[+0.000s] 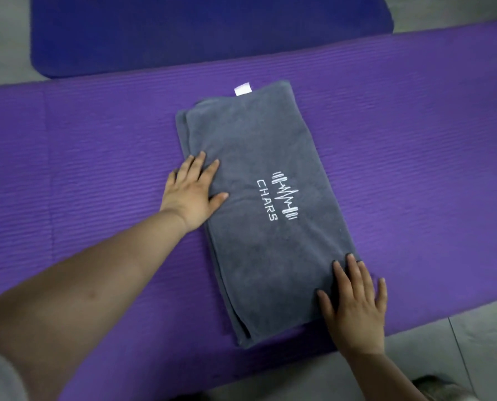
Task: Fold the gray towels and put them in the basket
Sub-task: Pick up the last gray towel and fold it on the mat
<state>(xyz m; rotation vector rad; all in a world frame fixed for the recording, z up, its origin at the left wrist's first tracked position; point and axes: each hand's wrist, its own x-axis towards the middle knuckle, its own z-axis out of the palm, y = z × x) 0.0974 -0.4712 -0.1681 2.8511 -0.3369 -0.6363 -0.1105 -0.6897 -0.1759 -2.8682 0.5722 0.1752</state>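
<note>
Nearest me, my left grip (194, 192) and right grip (357, 302) lie spread flat on the folded gray terry towel (264, 241), on the purple ribbed mat (415, 169); I judge another fold remains, basket unseen.

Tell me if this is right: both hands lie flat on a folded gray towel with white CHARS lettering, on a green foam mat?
The head view shows the ribbed foam mat is purple, not green. The rest holds: the left hand and right hand lie flat on the folded gray towel with white CHARS lettering.
</note>
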